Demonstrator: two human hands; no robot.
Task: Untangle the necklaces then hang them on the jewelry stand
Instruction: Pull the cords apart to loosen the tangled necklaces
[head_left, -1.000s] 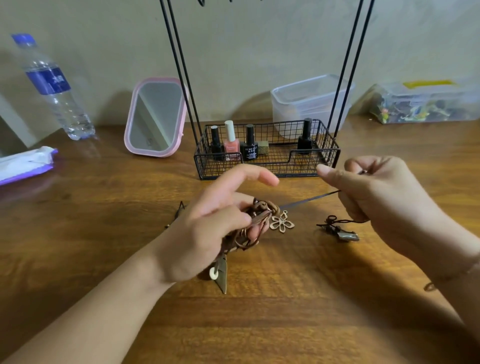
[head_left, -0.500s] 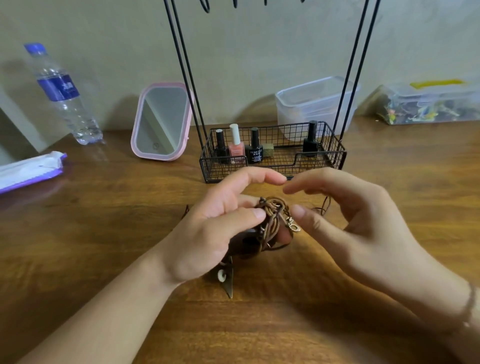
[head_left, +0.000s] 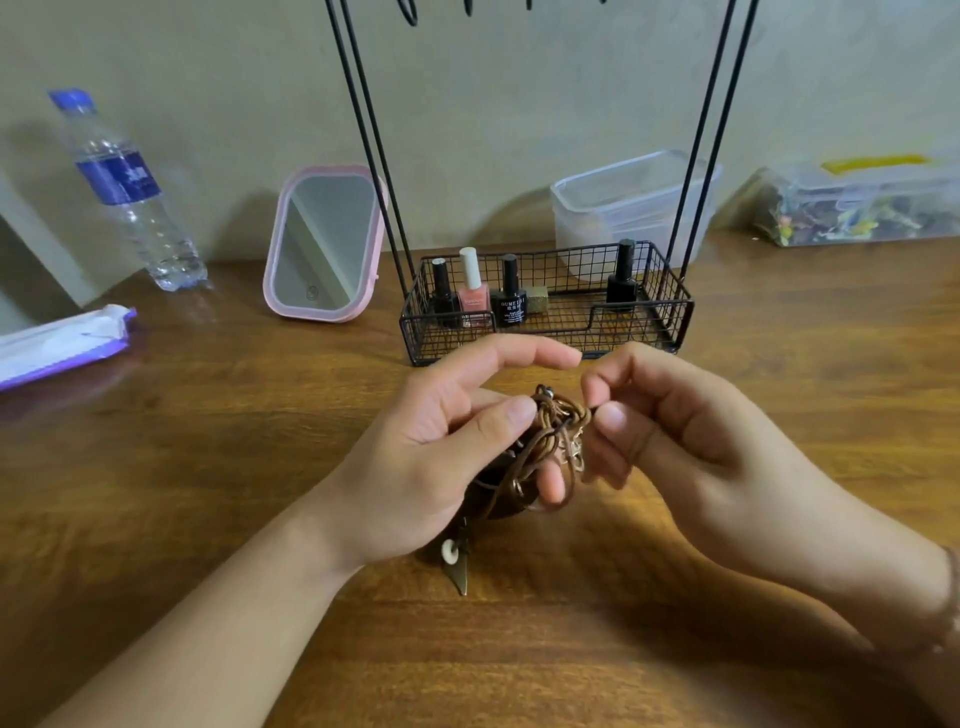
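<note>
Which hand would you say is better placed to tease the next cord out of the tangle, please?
The right hand, probably. Its thumb and forefinger already pinch at the top of the tangled necklaces, while the left hand has the bundle in its grip and serves better as the anchor.

We read one label only: black nail polish bottle (head_left: 510, 304) in wire basket (head_left: 644, 340), at 12 o'clock from hands, carries white print "DUMEISI", with smaller characters beneath too small for us to read. Water bottle (head_left: 124, 187) at 10 o'clock has blue label with white marks, blurred, unreadable to us. Pink nail polish bottle (head_left: 474, 296) beside black one shows faint lettering, illegible.
</note>
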